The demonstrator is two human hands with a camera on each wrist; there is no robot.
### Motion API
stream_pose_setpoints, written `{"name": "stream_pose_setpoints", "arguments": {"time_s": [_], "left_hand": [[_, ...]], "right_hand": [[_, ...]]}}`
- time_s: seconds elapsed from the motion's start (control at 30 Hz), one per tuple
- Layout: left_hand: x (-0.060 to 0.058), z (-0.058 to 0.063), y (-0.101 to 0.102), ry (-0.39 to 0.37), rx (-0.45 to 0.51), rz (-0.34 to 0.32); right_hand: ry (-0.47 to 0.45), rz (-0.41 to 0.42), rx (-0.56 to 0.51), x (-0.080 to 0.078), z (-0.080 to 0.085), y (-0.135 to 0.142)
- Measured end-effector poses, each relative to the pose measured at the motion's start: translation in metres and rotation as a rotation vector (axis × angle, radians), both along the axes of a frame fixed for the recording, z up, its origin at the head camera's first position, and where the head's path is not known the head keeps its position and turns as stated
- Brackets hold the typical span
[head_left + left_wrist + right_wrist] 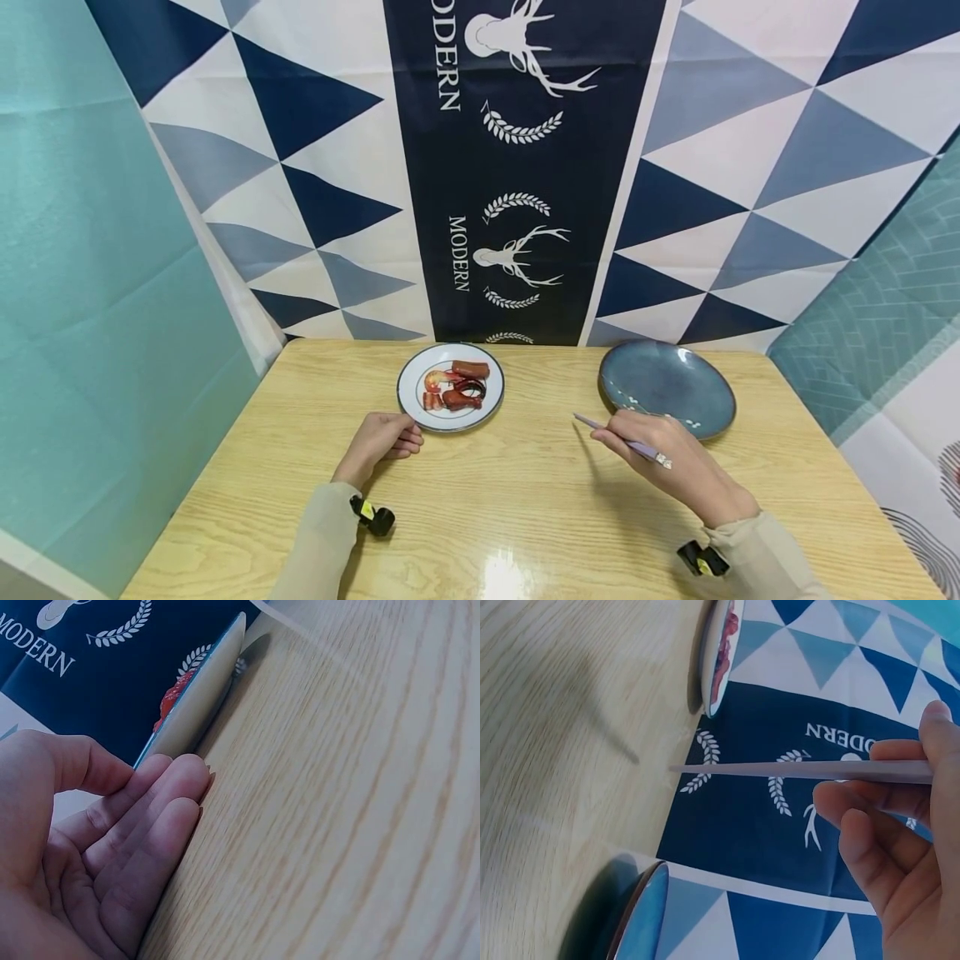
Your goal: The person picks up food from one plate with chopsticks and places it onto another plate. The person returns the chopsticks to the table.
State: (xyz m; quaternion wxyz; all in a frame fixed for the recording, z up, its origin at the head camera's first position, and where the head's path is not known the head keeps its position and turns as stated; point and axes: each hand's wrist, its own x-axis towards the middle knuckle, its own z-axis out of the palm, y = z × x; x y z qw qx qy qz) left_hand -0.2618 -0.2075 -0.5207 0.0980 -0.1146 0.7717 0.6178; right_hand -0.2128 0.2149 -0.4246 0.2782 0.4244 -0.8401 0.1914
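Note:
My left hand (387, 442) pinches the near left rim of a white plate (408, 389) with a dark blue edge. Thumb and fingertips meet at that rim in the left wrist view. Several red and brown food pieces (462, 398) lie on the plate. My right hand (667, 458) holds pale purple chopsticks (780, 769), which appear as one tapered shape; I cannot tell both sticks apart. Their thin tip points left above the table, apart from any food. The patterned butt end (663, 460) sticks out behind the hand.
A blue oval plate (667, 379) stands at the table's back right, just beyond the right hand and partly covered by it. The wooden table (487, 492) ends at a patterned cloth backdrop (510, 175). A teal panel (112, 292) borders the left side.

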Motion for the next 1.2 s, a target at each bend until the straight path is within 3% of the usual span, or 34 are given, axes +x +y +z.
{"name": "stream_pose_setpoints", "arguments": {"time_s": [0.5,0.87,1.2], "left_hand": [[-0.001,0.001,0.001,-0.032,-0.025,0.017],[-0.002,0.0,0.001,-0.033,-0.015,0.015],[-0.002,0.0,0.0,-0.025,-0.02,0.005]], "right_hand": [[-0.02,-0.025,0.02,-0.001,-0.004,0.004],[0.032,-0.016,0.02,-0.002,-0.009,0.004],[-0.026,0.006,0.003,-0.003,-0.012,0.004]]}}
